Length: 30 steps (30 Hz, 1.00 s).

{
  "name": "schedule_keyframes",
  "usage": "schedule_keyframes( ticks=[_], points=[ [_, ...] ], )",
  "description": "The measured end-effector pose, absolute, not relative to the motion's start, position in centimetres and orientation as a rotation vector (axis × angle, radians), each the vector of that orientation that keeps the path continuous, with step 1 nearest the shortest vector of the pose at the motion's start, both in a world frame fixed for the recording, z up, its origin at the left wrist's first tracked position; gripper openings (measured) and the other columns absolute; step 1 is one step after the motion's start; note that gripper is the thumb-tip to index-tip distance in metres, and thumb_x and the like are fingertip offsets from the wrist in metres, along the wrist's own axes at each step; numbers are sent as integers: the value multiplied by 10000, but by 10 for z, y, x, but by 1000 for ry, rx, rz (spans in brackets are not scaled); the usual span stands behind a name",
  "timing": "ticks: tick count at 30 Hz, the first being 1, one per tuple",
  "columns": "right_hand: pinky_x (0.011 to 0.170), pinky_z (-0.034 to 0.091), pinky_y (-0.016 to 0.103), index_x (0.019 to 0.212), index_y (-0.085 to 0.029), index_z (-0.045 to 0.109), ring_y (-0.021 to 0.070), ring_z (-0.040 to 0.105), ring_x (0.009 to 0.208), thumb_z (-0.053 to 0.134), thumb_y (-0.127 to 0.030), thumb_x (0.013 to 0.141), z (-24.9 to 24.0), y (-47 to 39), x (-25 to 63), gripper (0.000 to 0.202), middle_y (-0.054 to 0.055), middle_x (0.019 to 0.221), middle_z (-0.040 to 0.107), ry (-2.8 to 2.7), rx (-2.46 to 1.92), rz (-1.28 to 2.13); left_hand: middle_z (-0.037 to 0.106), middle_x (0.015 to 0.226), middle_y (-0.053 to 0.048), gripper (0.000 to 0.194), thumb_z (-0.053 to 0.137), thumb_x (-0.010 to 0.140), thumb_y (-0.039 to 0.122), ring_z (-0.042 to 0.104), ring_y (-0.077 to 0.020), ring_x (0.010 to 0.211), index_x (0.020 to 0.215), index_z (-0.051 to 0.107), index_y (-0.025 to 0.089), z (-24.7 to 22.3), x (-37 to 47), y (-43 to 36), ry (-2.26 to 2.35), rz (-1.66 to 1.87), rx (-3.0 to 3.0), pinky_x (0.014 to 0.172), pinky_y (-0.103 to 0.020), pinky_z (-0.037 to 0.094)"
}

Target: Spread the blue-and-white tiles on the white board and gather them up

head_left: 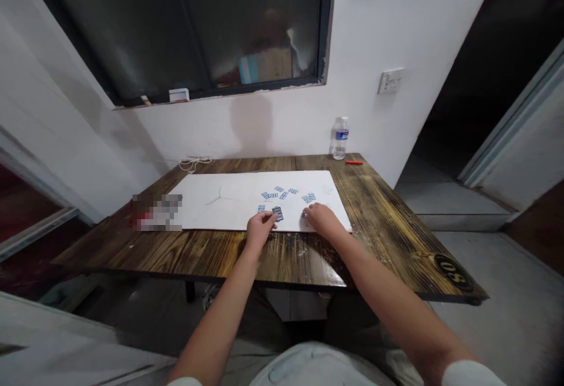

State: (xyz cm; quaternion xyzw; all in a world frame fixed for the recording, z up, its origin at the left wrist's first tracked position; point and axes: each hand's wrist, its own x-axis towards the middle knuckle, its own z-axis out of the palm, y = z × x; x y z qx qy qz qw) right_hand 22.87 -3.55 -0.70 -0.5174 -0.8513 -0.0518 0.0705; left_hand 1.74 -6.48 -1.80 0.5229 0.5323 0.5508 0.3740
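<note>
Short white sleeves, white top.

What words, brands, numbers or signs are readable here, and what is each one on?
"80", or "08" the other way up: round dark mark on the wooden table.
Too small or blurred to read: the label on the plastic bottle and any print on the small box on the window ledge.

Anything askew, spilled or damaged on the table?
Nothing clearly spilled or broken. Blue pieces lie scattered at mixed angles on the right half of the board. Dark scribble further left, looks like a stray mark. Cord loosely looped behind it. Pixelated patch hides the left end.
</note>
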Motion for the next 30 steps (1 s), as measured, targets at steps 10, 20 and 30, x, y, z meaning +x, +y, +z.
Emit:
schedule_keyframes(
  ticks=[10,20,30],
  points=[
    [798,411,287,884,-105,697,231,592,916,496,-191,907,-2,-39,227,220,141,931,674,-2611,-1463,-116,651,623,5,313,759,615,439,602,-118,494,725,677,158,-17,19,-65,1364,1417,1309,514,-216,451],
    [751,387,282,959,-112,663,223,593,890,517,-122,869,-6,-37,226,172,130,905,673,-2600,-1483,-138,666,657,-16,328,749,629,459,613,-131,508,731,679,155,-18,19,-65,1368,1416,1348,522,-230,465],
    [742,374,291,969,-162,687,228,558,910,502,-168,894,-6,-37,228,200,131,971,635,-2606,-1419,-147,646,615,2,307,753,620,436,605,-127,502,732,676,161,-16,19,-66,1370,1416,1316,531,-227,460]
  ],
)
